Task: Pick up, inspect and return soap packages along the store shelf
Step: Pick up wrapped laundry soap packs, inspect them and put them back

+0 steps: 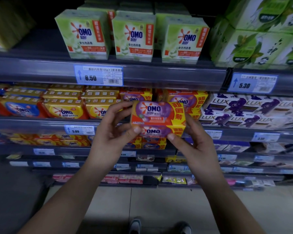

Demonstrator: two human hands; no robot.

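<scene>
We hold an orange-and-purple OMO soap pack clear of the shelf, just in front of matching packs stacked on the second shelf. Our left hand grips its left end, thumb on the front, fingers curled over the top edge. Our right hand grips its right end, thumb pressed at the lower edge. Left of the stack lie yellow packs; right of it, LUX boxes. On the shelf above stand three green boxes over a price tag reading 8.50; a second tag reads 5.30. Below, our shoes show on the tiled floor.
</scene>
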